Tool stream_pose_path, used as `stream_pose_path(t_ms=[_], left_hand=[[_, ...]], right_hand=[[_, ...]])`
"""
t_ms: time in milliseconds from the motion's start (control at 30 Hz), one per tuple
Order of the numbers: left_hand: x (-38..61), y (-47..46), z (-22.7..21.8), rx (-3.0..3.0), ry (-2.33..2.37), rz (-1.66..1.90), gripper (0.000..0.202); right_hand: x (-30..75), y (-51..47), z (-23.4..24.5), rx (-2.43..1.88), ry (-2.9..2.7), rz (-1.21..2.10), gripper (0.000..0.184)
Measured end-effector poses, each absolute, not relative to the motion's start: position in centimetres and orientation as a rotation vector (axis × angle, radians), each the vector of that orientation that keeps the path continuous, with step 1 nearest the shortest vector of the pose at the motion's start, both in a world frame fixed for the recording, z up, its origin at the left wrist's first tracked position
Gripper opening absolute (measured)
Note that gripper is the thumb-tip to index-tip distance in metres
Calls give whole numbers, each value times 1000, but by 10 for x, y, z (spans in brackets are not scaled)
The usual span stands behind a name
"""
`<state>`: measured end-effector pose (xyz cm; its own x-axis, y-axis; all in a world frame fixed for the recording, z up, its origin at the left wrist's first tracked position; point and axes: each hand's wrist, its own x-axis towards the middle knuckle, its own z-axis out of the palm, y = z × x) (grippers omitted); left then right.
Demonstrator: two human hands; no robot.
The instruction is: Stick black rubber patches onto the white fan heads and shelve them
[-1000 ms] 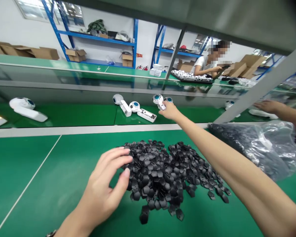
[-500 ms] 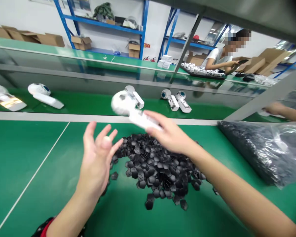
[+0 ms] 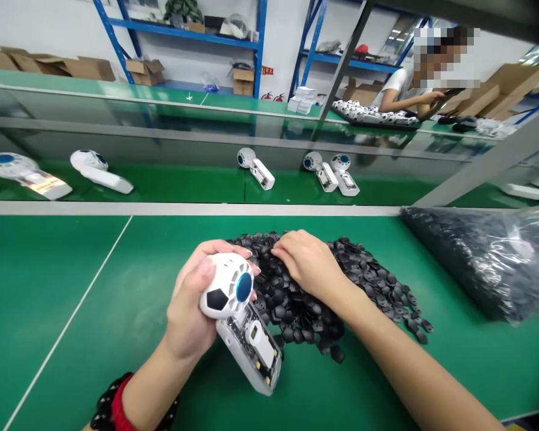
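Observation:
My left hand (image 3: 189, 308) is closed around the round head of a white handheld fan (image 3: 222, 278). This head has a football pattern, vents and a blue centre, and one black pentagon patch shows on its side. The fan's handle (image 3: 251, 350) slants down to the right, its casing open on the inner parts. My right hand (image 3: 308, 263) reaches into a heap of small black pentagon pieces (image 3: 287, 299), thumb and fingers pinched together. Whatever lies between those fingertips is hidden.
Several similar white fans (image 3: 256, 169) lie on the green conveyor belt (image 3: 184, 185) beyond the bench's pale edge. A clear plastic bag of black pieces (image 3: 485, 263) rests at the right. Across the line, a person (image 3: 397, 90) works beside a tray of patterned parts (image 3: 372, 115).
The fan has passed from my right hand to my left and come down nearer. My right hand has moved into the black heap. Fans on the belt appear shifted right.

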<state>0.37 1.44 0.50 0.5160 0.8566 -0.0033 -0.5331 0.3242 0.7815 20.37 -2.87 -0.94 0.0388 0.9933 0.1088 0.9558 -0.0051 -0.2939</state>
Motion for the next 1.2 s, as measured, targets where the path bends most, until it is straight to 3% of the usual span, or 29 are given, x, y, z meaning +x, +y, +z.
stream_pose_path(t_ms=[67,267,567,700,1000,1200], left_hand=[[6,15,5,789,517,920,25],[13,10,7,694,626,818,33],[9,9,8,689,643,792,31],[9,10,5,694,619,792,28],[8,8,3,819,581,842,33],[10,4,3,877,511,903,33]], right_hand=[[205,-31,-7,-2052,-1959,170,25],[211,-34,-8,-2004,-2031,250,8],[206,-32,-12,-1861,-1989,229,22],[198,-26,-18,-1728,-2049,249,15],[180,-40,21,-1514,-1519,292,5],[149,-40,28,-1103,-1384,240,11]])
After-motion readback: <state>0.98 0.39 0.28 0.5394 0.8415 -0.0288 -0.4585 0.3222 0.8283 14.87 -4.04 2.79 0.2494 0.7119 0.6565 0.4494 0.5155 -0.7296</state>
